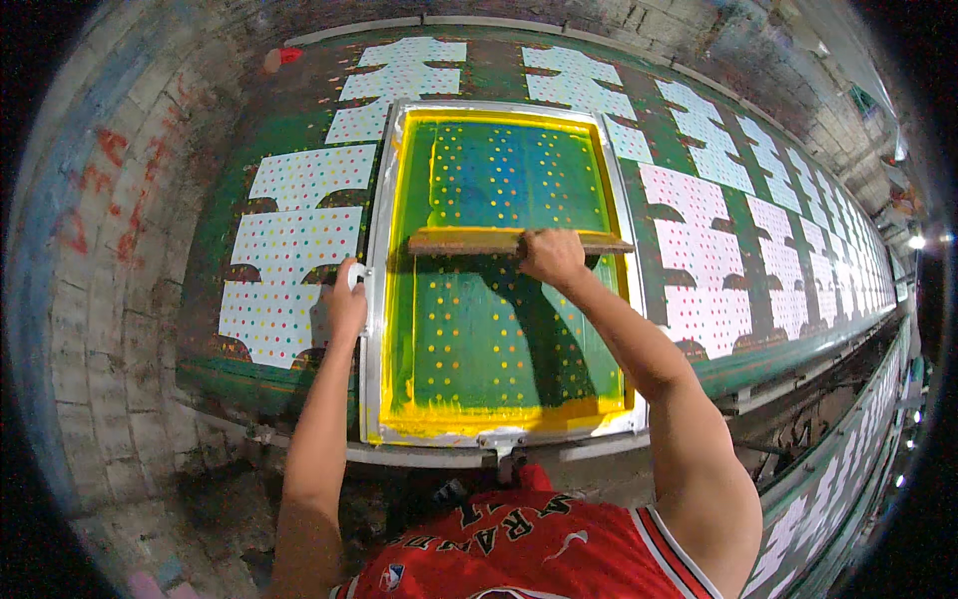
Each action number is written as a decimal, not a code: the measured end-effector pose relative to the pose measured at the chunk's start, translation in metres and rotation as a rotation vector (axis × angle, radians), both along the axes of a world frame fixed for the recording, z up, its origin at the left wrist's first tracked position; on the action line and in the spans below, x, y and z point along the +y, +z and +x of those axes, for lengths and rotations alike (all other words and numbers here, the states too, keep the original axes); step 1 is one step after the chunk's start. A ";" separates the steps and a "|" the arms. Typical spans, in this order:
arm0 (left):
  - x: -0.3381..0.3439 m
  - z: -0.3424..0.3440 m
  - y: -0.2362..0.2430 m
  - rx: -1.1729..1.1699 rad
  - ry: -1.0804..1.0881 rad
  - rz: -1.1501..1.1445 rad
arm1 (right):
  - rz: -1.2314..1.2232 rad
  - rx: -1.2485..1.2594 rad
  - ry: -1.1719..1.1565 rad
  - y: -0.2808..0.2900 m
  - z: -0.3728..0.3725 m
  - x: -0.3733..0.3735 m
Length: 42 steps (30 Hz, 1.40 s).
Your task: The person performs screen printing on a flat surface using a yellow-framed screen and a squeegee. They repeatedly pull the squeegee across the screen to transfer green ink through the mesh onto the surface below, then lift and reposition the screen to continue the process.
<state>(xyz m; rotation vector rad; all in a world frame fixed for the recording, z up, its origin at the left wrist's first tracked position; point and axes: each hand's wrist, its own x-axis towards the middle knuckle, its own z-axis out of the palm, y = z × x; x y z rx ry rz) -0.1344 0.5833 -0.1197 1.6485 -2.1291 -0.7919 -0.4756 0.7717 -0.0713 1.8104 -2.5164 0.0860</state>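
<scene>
A screen-printing frame (381, 329) with a silver metal border holds a green, dotted mesh (469, 339), edged in yellow ink, with a bluer upper part. A wooden squeegee (459, 243) lies crosswise on the mesh, a little above its middle. My right hand (551, 258) is closed around the squeegee's bar, right of its middle, its arm casting a shadow over the lower mesh. My left hand (348, 298) is closed on the white handle (359, 276) at the frame's left side.
The long green printing table (220, 379) carries rows of white cut pieces (289, 250) printed with coloured dots, both sides of the frame and receding right. A second table with similar pieces (783, 529) runs at lower right. A small red object (287, 56) lies at the far-left back; a block wall borders it.
</scene>
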 end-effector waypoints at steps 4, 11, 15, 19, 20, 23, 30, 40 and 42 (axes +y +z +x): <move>0.005 0.001 0.007 0.062 -0.038 -0.058 | 0.036 0.012 0.005 0.004 -0.068 -0.071; 0.016 -0.009 0.034 0.024 0.018 0.058 | 0.059 0.067 -0.034 0.014 -0.151 -0.165; 0.015 -0.009 0.031 0.096 -0.002 -0.020 | 0.034 0.051 -0.019 0.026 -0.171 -0.184; 0.010 -0.006 0.024 0.103 0.002 -0.015 | 0.042 0.023 -0.013 0.044 -0.194 -0.197; 0.010 -0.006 0.023 0.111 -0.003 -0.024 | 0.045 0.031 -0.004 0.045 -0.198 -0.201; 0.011 -0.005 0.020 0.133 -0.002 -0.026 | 0.052 0.035 0.022 0.045 -0.205 -0.210; 0.011 -0.003 0.018 0.140 -0.037 -0.084 | 0.114 -0.013 0.005 0.033 -0.202 -0.214; 0.007 -0.002 0.014 0.006 -0.006 -0.023 | 0.242 0.003 -0.015 0.038 -0.109 -0.102; 0.005 -0.001 0.012 0.025 -0.003 0.030 | 0.220 -0.030 0.043 0.039 -0.078 -0.064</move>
